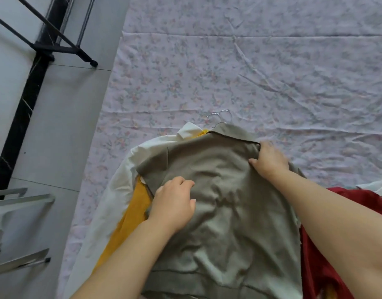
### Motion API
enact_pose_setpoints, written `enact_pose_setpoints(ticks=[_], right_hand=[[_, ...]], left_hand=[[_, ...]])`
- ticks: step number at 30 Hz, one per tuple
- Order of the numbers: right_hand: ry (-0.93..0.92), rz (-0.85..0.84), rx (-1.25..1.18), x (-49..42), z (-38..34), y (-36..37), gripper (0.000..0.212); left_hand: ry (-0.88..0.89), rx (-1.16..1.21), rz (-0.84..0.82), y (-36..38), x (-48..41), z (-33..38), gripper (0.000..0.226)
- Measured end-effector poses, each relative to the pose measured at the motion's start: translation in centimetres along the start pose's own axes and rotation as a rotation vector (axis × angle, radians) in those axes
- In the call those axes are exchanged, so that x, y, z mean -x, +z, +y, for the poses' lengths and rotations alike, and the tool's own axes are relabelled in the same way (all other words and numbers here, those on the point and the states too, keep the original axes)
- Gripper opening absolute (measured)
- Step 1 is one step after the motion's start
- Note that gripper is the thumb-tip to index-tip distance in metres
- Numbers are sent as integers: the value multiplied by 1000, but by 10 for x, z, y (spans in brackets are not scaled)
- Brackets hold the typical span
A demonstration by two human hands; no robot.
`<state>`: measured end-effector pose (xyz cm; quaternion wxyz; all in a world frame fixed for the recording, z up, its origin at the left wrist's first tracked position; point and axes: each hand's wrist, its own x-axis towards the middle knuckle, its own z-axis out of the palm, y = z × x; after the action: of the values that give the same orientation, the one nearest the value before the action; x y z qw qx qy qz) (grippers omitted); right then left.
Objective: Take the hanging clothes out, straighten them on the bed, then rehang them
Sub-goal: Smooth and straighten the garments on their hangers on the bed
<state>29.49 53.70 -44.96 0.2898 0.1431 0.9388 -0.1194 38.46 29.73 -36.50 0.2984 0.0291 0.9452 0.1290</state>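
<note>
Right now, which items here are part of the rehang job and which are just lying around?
Job: grey shirt, white shirt, yellow garment, red garment, wire hangers, bed sheet, black rack (probably).
Lying about: grey metal frame on the floor.

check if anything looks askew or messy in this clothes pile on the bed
The grey shirt on top is creased across its middle. It sits off-centre on other clothes: a white garment and a yellow garment stick out on the left, a red garment lies bunched on the right.
</note>
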Motion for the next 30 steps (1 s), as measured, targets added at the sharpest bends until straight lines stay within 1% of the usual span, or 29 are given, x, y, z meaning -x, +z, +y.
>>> enact_pose_setpoints(ticks=[3, 6, 9, 13, 17, 19, 22, 25, 27, 28, 30], right_hand=[[-14, 18, 1, 1, 2, 4, 43], [-70, 31, -81, 14, 6, 4, 31], [-156, 120, -199, 36, 9, 1, 27], [-233, 231, -329, 76, 7, -10, 29], [-356, 268, -394, 129, 2, -24, 32], [-415, 265, -407, 156, 0, -31, 31], [-469, 260, -423, 190, 1, -35, 31], [-501, 221, -388, 217, 4, -30, 33], [-528, 211, -360, 233, 7, -23, 33], [-543, 210, -349, 241, 10, -19, 33], [-552, 179, -319, 253, 15, -12, 35]], left_hand=[[8, -15, -11, 3, 3, -2, 45], [14, -36, -19, 3, 12, 0, 44], [14, -51, -16, -3, 20, 2, 44], [-4, -10, 49, -21, 32, 1, 50], [-43, 104, 147, -48, 44, 7, 65], [-45, 92, 176, -60, 48, 10, 71], [-15, 28, 140, -69, 51, 16, 78], [67, -24, 72, -69, 53, 24, 82], [142, -41, 59, -64, 57, 28, 77], [177, -29, 70, -61, 61, 29, 69], [231, -2, 86, -54, 70, 30, 45]])
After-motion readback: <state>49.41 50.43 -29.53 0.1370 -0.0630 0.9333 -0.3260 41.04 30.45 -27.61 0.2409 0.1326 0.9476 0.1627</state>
